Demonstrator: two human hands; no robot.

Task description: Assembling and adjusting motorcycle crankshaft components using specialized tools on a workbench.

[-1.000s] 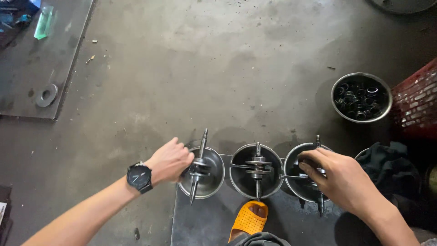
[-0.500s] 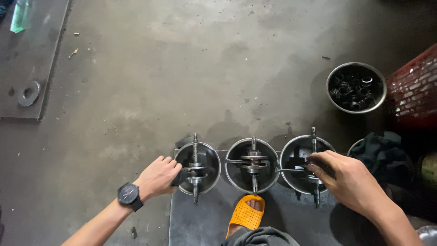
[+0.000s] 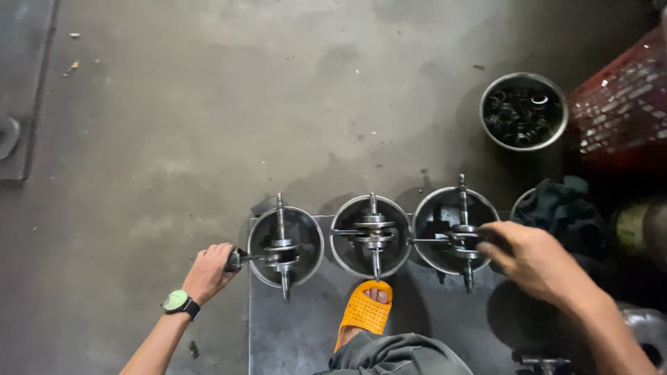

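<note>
Since the earlier frame, left hand (image 3: pixel 208 271) has slid off the left bowl (image 3: pixel 285 246) — now closed on its crankshaft's side rod (image 3: pixel 240 260). Right hand (image 3: pixel 531 260) grips the crankshaft (image 3: pixel 462 232) in the right bowl (image 3: pixel 455 229), beyond the middle bowl (image 3: pixel 372 236).

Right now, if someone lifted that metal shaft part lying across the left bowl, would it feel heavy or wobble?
Probably heavy for its size: the crankshaft looks like solid steel. It should stay stiff, not bend. It only rests across the left bowl rim, so a push might roll or tip it. The left hand grips its side rod, perhaps steadying it.
</note>
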